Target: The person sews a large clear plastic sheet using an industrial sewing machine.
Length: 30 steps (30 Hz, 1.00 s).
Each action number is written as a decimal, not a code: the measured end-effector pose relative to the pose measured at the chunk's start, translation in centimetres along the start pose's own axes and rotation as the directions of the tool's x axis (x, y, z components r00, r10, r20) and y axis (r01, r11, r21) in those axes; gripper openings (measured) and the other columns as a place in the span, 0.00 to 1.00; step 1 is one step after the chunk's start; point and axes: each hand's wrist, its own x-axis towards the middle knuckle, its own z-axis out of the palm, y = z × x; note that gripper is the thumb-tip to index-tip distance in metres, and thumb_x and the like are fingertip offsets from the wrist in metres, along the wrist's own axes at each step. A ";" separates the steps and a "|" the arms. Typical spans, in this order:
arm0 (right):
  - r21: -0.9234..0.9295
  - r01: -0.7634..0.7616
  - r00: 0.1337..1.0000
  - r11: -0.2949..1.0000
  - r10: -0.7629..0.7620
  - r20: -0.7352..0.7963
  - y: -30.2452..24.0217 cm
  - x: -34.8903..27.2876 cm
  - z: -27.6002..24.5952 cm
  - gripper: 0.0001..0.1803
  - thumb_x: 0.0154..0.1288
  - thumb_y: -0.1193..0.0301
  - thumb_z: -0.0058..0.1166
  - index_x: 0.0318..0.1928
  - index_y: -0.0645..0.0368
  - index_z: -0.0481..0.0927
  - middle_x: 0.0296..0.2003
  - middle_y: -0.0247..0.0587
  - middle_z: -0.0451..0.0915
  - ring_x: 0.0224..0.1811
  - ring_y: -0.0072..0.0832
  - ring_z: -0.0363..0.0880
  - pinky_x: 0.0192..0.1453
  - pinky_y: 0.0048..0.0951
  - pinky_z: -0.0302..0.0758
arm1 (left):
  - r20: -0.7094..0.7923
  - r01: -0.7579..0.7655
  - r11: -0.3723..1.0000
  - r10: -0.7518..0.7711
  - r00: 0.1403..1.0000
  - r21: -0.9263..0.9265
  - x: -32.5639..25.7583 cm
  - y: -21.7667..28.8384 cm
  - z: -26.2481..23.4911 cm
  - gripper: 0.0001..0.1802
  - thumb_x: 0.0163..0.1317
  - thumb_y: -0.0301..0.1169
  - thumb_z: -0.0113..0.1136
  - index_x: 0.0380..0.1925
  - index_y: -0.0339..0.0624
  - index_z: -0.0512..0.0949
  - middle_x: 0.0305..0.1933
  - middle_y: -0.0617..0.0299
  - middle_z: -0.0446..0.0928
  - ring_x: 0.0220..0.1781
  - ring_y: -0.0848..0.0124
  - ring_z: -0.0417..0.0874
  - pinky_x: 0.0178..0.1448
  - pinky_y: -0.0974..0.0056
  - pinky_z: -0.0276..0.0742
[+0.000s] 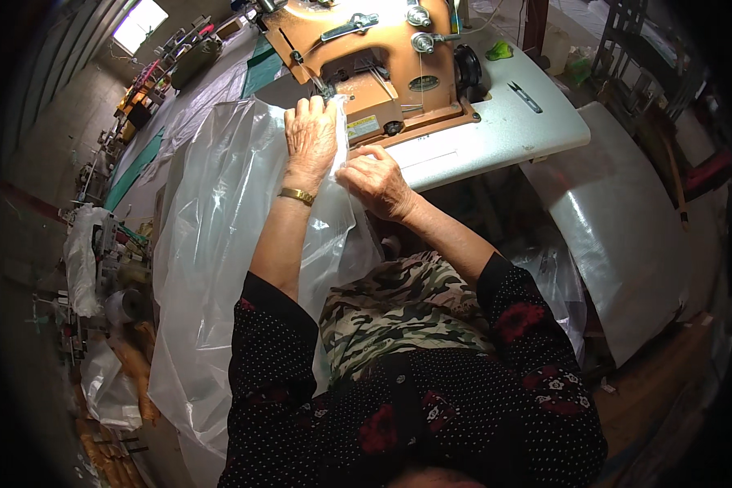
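A large clear plastic sheet (211, 244) drapes over the table and down to my lap. My left hand (311, 134), a gold bracelet on its wrist, lies flat on the sheet right in front of the needle area of an orange sewing machine (366, 49). My right hand (376, 180) pinches the sheet's edge just beside the left hand, near the machine's base. Both hands press the plastic toward the machine's foot.
The machine sits on a white table (512, 122) with a pair of small snips (526, 96) and a green scrap (499, 50) at its far right. A rolled white sheet (626, 228) stands at the right. Cluttered machines and bundles line the left floor (106, 268).
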 end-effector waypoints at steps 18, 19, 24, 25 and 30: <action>0.035 -0.014 1.000 0.999 0.014 0.009 -1.0 1.1 1.9 0.05 0.56 0.73 0.57 0.33 0.57 0.75 0.27 0.37 0.77 0.33 0.33 0.79 0.44 0.34 0.74 | 0.241 -0.092 0.994 0.103 0.965 -0.057 1.7 0.2 -2.6 0.13 0.64 0.35 0.52 0.39 0.36 0.76 0.40 0.49 0.74 0.46 0.53 0.76 0.51 0.50 0.73; 0.011 0.009 1.000 1.000 -0.010 0.004 -1.1 1.2 1.9 0.05 0.56 0.73 0.56 0.33 0.58 0.75 0.26 0.37 0.75 0.32 0.33 0.78 0.43 0.33 0.74 | 0.296 -0.079 0.996 0.091 0.951 -0.051 2.1 0.3 -2.9 0.15 0.63 0.35 0.54 0.42 0.35 0.76 0.41 0.47 0.74 0.47 0.52 0.77 0.52 0.50 0.74; 0.009 0.037 0.998 0.999 -0.037 0.055 -0.9 1.5 1.4 0.04 0.56 0.74 0.55 0.32 0.58 0.74 0.27 0.38 0.75 0.33 0.33 0.79 0.41 0.32 0.74 | 0.382 0.013 0.988 0.047 0.923 -0.153 2.3 0.7 -3.4 0.15 0.59 0.32 0.56 0.39 0.30 0.80 0.44 0.42 0.78 0.50 0.50 0.81 0.56 0.52 0.76; 0.014 0.031 0.994 0.999 -0.033 0.102 -1.0 1.5 1.4 0.04 0.56 0.74 0.55 0.33 0.58 0.74 0.27 0.38 0.76 0.33 0.32 0.79 0.41 0.32 0.74 | 0.378 0.040 0.989 0.017 0.926 -0.142 2.1 0.2 -2.8 0.13 0.58 0.29 0.57 0.39 0.30 0.81 0.42 0.42 0.78 0.47 0.49 0.82 0.53 0.53 0.78; 0.043 0.143 0.982 0.989 -0.147 0.121 0.8 1.2 -0.3 0.09 0.56 0.74 0.54 0.39 0.56 0.77 0.28 0.37 0.77 0.32 0.33 0.79 0.39 0.31 0.75 | 0.181 0.069 0.982 -0.037 0.983 -0.177 0.5 0.1 -0.8 0.09 0.55 0.22 0.55 0.36 0.33 0.80 0.36 0.44 0.79 0.41 0.49 0.83 0.46 0.52 0.80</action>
